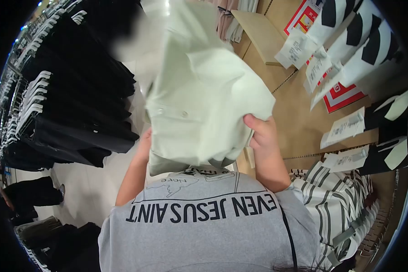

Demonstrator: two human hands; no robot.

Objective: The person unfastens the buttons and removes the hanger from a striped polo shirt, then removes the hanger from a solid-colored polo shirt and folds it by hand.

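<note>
Gripped at both lower edges, the pale green shirt (204, 90) hangs lifted in front of our chest. Our right hand (263, 136) closes on its edge at about 4 o'clock, thumb on the front and fingers behind the cloth. Our left hand (144, 143) is mostly hidden behind the fabric at 8 o'clock, so we cannot tell how it grasps. We judge the shirt is held high so that it spreads flat for looking. Its long axis runs from 6 toward 12 o'clock, slightly tilted, with a button (small, pale) near the left side. Dark garments (77, 99) hang at 9 o'clock, striped shirts (340, 204) at 4 o'clock.
</note>
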